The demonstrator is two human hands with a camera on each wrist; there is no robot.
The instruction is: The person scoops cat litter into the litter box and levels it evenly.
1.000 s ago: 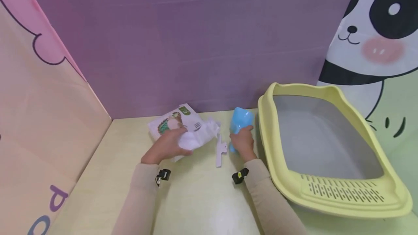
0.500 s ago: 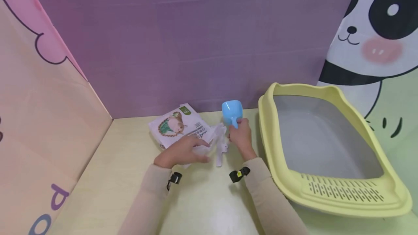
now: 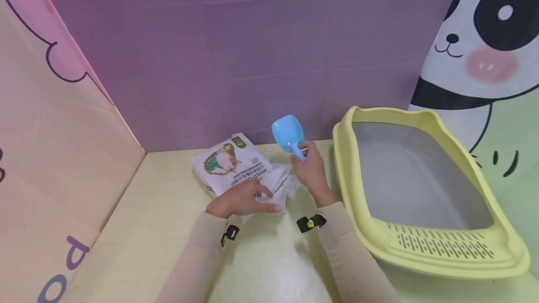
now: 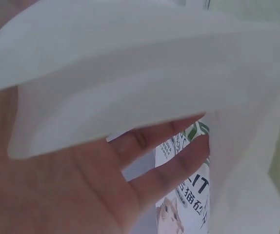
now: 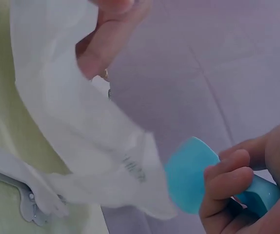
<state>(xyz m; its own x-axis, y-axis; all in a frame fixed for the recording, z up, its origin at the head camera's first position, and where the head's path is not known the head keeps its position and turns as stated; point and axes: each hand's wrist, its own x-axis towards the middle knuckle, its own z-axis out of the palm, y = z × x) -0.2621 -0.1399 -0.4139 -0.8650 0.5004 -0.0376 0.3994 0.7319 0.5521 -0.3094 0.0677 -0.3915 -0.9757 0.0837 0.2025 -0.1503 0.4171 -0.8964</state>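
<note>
A white cat litter bag point(image 3: 227, 162) with a printed cat lies against the back of the table, its loose mouth toward me. My left hand point(image 3: 244, 198) is at that mouth, thumb and index finger spread apart. In the left wrist view a pale flap of the bag point(image 4: 130, 83) drapes across the palm, and the fingers point(image 4: 171, 170) are extended beside the printed side. My right hand point(image 3: 311, 169) grips the handle of a light blue scoop point(image 3: 288, 131), its bowl raised beyond the bag's mouth. The right wrist view shows the fingers curled round the handle.
A large yellow litter box point(image 3: 442, 261) with a grey inside and a slotted front ledge stands at the right. A pale bag clip point(image 5: 8, 163) lies on the table by the bag's mouth. Behind rises a purple backdrop point(image 3: 252, 60).
My right hand has lifted the scoop and moved it up and left. My left hand has let go of the bag's bunched top and shifted right; the top has unfolded over the clip.
</note>
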